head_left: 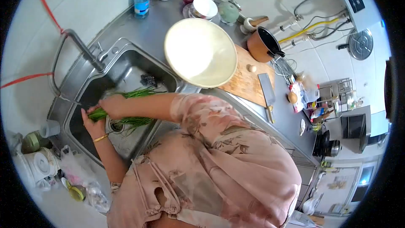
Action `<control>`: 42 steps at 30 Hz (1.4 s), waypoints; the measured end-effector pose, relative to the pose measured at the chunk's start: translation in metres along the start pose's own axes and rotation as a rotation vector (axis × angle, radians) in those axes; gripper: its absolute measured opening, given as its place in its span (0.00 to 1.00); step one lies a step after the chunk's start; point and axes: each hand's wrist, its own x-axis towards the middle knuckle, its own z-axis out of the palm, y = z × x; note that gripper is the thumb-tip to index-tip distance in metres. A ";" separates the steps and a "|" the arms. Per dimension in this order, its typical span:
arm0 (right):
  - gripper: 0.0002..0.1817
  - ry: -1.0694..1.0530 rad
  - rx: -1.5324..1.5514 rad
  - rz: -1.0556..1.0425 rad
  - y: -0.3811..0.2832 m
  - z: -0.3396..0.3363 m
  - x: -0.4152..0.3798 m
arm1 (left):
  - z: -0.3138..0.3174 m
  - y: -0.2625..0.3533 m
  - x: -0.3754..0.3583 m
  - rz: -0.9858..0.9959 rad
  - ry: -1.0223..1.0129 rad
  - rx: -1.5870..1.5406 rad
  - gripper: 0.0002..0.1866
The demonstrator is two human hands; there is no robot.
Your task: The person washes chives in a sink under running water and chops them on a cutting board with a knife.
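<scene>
A bunch of long, thin green chives (135, 121) is held over the steel sink (168, 80), its loose ends spreading toward the drain and the basin's right side. My left hand (93, 121), with a gold bangle on the wrist, is closed around one end of the bunch. Beside it, my right hand (112, 106) grips the same bunch from above, fingers partly hidden. The curved faucet (84, 50) with red string tied on reaches over the basin near my hands. A dark clump (147, 80) lies in the sink behind the chives.
A large cream basin (200, 52) sits right of the sink. Beyond it are a wooden cutting board (242, 78), a cleaver (266, 93) and an orange pot (259, 46). A blue soap bottle (141, 0) stands behind. Plastic bags (80, 169) and jars crowd the left.
</scene>
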 end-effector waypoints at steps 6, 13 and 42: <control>0.16 0.105 -0.086 0.110 0.062 -0.154 -0.163 | 0.148 -0.133 -0.083 -0.353 -0.470 0.171 0.26; 0.22 0.537 -0.353 0.761 0.225 -0.305 -0.437 | 0.180 -0.248 -0.092 -0.464 -0.485 0.332 0.38; 0.25 0.630 -0.391 0.915 0.461 -0.266 -0.527 | -0.004 -0.100 -0.057 0.053 0.365 0.515 0.21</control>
